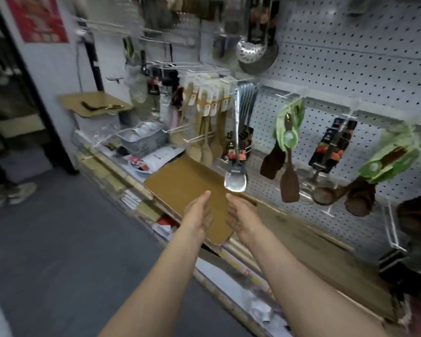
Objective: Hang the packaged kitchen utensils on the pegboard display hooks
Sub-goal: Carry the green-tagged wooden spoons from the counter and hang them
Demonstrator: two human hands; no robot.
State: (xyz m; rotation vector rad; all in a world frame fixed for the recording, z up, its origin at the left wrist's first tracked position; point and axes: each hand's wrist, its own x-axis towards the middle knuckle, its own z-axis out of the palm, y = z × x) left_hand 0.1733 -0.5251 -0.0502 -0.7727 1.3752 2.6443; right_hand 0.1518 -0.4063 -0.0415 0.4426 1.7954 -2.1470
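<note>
Both my hands are out in front of me with nothing in them: my left hand (197, 216) and my right hand (238, 218) have straight, relaxed fingers, palms turned toward each other, hovering over a flat cardboard sheet (180, 183) that lies on the shelf below the pegboard (350, 57).

The nearest packaged utensil is the spoon (235, 166), hanging just above and slightly right of my right fingertips (229, 196). Its long axis runs straight up and down, bowl at the bottom, handle rising to a hook (231, 93) high above. My right hand is the nearer one; the left is just beside it, a touch further off. So any reach from here goes up and away from me, not down.

Further right hang wooden spatulas (288, 152) in green cards, a dark packet (333, 147) and a ladle (326, 194). To the left of the spoon is a tight row of pale wooden spoons (204, 117).

I cannot pick out any loose utensil pack on the cardboard; the picture is smeared, so one may be lying there unseen. The shelf edge is cluttered with boxes and papers, and the aisle floor (58, 239) lies to my left.
</note>
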